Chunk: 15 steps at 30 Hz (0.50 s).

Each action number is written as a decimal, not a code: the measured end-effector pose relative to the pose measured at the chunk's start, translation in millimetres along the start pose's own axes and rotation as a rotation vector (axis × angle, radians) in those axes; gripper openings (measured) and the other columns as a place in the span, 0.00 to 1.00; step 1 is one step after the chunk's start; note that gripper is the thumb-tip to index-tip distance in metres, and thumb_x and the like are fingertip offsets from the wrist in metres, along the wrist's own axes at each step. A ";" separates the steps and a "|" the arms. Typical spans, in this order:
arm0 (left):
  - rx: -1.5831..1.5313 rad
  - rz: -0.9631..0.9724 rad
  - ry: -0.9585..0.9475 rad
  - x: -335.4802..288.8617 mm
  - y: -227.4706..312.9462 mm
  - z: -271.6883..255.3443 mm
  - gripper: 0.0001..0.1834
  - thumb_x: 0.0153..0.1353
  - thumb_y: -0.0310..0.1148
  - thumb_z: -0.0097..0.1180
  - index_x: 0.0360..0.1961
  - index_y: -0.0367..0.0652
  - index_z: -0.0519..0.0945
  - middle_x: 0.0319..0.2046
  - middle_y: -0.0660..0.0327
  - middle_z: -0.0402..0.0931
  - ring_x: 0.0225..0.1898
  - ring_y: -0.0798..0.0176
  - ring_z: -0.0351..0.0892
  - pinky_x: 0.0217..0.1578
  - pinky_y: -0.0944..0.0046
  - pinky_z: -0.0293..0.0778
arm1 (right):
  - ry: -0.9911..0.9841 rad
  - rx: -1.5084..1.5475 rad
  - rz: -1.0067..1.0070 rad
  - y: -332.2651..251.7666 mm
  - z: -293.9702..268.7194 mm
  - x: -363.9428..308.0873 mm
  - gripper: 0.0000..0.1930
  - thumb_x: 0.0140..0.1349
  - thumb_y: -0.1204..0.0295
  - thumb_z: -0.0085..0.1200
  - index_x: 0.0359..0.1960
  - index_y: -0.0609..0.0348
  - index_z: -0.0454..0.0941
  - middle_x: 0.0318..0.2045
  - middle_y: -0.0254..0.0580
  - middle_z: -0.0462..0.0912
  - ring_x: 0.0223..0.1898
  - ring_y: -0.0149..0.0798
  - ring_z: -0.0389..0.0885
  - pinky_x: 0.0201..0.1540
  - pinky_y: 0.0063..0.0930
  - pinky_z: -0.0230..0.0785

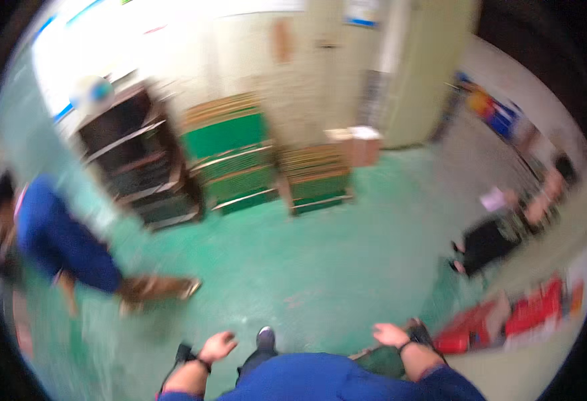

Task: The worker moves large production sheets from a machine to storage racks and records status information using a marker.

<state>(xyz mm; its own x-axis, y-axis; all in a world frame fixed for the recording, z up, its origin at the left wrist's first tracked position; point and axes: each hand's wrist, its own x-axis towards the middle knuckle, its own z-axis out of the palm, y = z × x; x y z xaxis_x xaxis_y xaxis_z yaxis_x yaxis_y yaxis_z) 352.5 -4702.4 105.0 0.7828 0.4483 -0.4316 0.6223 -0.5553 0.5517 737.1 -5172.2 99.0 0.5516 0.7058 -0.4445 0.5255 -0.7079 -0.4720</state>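
My left hand (218, 347) hangs over the green floor with its fingers apart, holding nothing. My right hand (390, 335) is also held out in front of my body, fingers loosely stretched and nothing visible in them. Dark bands with small black devices circle both wrists. Between the hands my blue top (317, 377) shows, with one shoe (265, 338) ahead of it. Neither hand touches anything. The picture is smeared by motion, so finger detail is soft.
Dark crates (140, 154), green stacks (230, 154) and a lower stack (317, 177) line the wall beside cardboard boxes (364, 148). A person in blue (66, 234) bends at left. Another person (507, 230) is at right, near red objects (501, 321).
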 end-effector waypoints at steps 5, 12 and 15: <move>0.053 -0.045 -0.273 -2.4 -61.6 1.4 0.27 0.68 0.48 0.52 0.61 0.42 0.74 0.56 0.46 0.77 0.58 0.43 0.76 0.56 0.50 0.73 | 0.100 0.071 0.011 -65.6 -26.2 33.3 0.22 0.64 0.59 0.51 0.56 0.56 0.75 0.46 0.54 0.84 0.47 0.58 0.82 0.50 0.49 0.74; 0.187 -0.070 -0.403 34.0 -52.5 -15.4 0.28 0.67 0.53 0.53 0.62 0.51 0.73 0.55 0.49 0.79 0.58 0.41 0.76 0.55 0.49 0.73 | 0.100 0.174 0.123 -36.6 17.5 -32.3 0.22 0.65 0.58 0.50 0.55 0.56 0.75 0.45 0.54 0.84 0.48 0.56 0.82 0.49 0.50 0.74; 0.216 0.000 -0.254 59.2 -25.5 -29.5 0.29 0.59 0.54 0.59 0.55 0.46 0.80 0.46 0.50 0.84 0.52 0.47 0.82 0.54 0.52 0.76 | 0.077 0.139 0.216 15.4 74.7 -69.4 0.19 0.63 0.56 0.49 0.47 0.57 0.79 0.42 0.55 0.84 0.45 0.59 0.82 0.46 0.52 0.74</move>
<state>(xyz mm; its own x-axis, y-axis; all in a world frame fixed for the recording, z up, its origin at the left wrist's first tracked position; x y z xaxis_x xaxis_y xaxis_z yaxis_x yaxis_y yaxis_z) 382.8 -4641.1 86.5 0.7429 0.2744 -0.6105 0.5879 -0.7035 0.3993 658.6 -5230.1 65.7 0.6919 0.5309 -0.4893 0.2993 -0.8277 -0.4748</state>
